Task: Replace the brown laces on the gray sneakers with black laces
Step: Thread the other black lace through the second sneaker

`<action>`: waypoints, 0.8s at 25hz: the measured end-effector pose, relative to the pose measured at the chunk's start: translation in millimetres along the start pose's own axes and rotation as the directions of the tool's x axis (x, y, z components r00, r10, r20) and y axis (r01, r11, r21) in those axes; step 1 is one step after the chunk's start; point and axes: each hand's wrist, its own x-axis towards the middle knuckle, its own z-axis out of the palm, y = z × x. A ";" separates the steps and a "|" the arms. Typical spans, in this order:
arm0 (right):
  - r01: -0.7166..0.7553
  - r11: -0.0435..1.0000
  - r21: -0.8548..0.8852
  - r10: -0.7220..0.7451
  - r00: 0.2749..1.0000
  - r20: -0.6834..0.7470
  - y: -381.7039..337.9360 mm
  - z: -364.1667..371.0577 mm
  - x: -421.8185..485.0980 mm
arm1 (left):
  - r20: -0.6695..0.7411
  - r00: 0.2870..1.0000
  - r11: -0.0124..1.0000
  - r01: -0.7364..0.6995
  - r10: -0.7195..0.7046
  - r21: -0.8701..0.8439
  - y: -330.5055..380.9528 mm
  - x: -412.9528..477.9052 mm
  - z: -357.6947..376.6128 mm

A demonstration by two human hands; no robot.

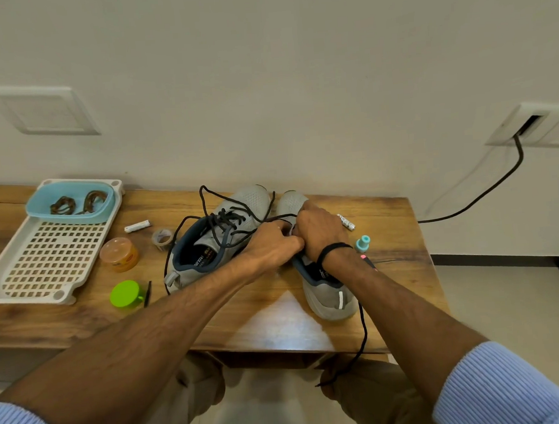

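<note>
our left hand [274, 245] pinches the black lace [365, 328] over the right sneaker [327, 296] on the worktop [245, 313]; our right hand [319, 230] curls beside it, its hold we cannot tell. brown laces [79, 202] lie in the blue tub [106, 212].

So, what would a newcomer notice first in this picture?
The left hand and right hand meet over the right-side gray sneaker at the middle of the wooden table, working a black lace. The other gray sneaker beside it already carries black lacing. Far left, the brown laces lie in a blue tub.
</note>
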 end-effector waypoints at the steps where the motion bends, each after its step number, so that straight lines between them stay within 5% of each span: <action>1: -0.007 0.999 0.040 0.008 1.000 -0.009 2.0 0.5 1.4 | -0.030 1.000 0.999 -0.009 0.010 0.033 -2.3 0.9 0.3; 6: -0.071 0.978 0.195 0.095 0.989 -0.114 6.4 2.9 7.0 | -0.146 0.974 0.963 -0.134 0.171 0.234 -12.8 9.5 5.2; 10: -0.118 0.987 0.111 0.121 0.993 -0.012 6.3 2.2 6.1 | -0.122 0.968 0.957 -0.187 0.218 0.224 -15.3 17.7 9.8; 20: -0.111 0.975 0.194 0.129 0.988 -0.085 3.7 9.8 7.5 | -0.152 0.950 0.950 -0.239 0.271 0.199 -10.1 13.5 7.0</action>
